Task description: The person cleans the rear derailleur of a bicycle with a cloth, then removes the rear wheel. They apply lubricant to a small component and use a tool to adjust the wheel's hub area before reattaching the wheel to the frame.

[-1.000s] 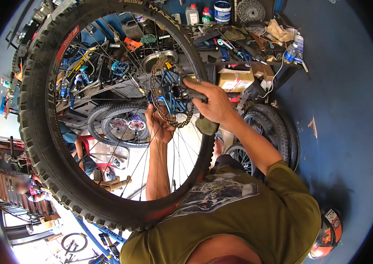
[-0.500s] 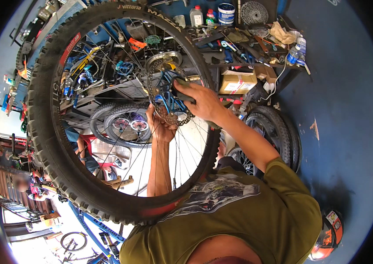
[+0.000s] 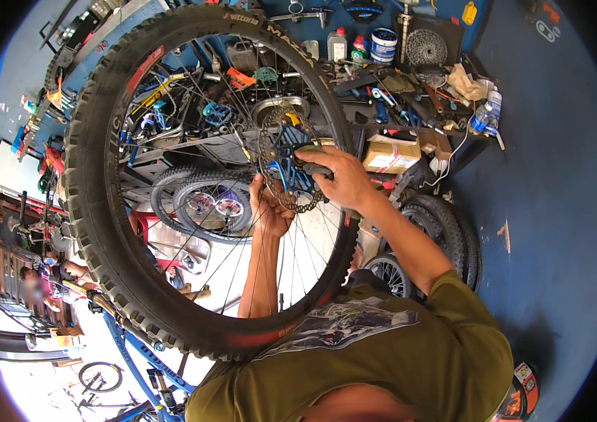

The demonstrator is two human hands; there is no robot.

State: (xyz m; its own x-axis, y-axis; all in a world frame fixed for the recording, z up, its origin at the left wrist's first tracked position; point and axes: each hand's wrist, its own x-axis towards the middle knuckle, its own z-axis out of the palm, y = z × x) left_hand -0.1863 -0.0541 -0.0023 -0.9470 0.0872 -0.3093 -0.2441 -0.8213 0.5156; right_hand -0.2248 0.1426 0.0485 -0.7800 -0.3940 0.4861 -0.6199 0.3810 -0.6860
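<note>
While the big knobby bike wheel (image 3: 94, 211) fills most of the view, held up in front of the person, everything interesting is happening at its middle. Going left to right: the tire's fat tread curves down the left side, with thin spokes (image 3: 207, 246) running inward to the hub. The left hand (image 3: 268, 211) reaches up behind the spokes and is closed around the hub area from below, though I can't tell exactly what the fingers are pinching back there. Just right of that sits the toothed brake disc (image 3: 274, 165) with its blue carrier, mounted on the hub. The right hand (image 3: 337, 176) is wrapped tight around a dark tool handle (image 3: 316, 167) pressed against the disc's centre. Further right there's a cluttered workbench (image 3: 411, 91) with a cardboard box (image 3: 390, 155), and spare tires (image 3: 446, 232) leaning against the blue wall (image 3: 559, 176).
</note>
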